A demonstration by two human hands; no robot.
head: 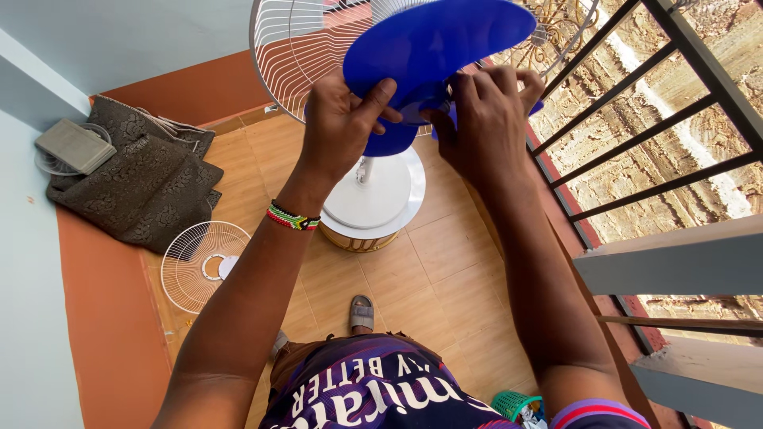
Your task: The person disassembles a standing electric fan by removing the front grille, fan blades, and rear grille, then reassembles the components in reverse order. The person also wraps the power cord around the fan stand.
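Observation:
A blue fan blade (433,40) sits in front of the white rear wire guard (298,44) of a standing fan. My left hand (342,119) grips the blade's lower left part, thumb across the blue plastic. At the blade's hub, my right hand (485,119) has its fingers curled around the centre, hiding what is there. The fan's round white base (377,199) stands on the tiled floor below my hands. A beaded band circles my left wrist.
The fan's loose white front guard (203,266) lies on the floor at left. A dark patterned cloth (139,179) and a grey pad (74,144) lie by the wall. A black metal railing (636,103) runs along the right. A green basket (517,403) sits near my feet.

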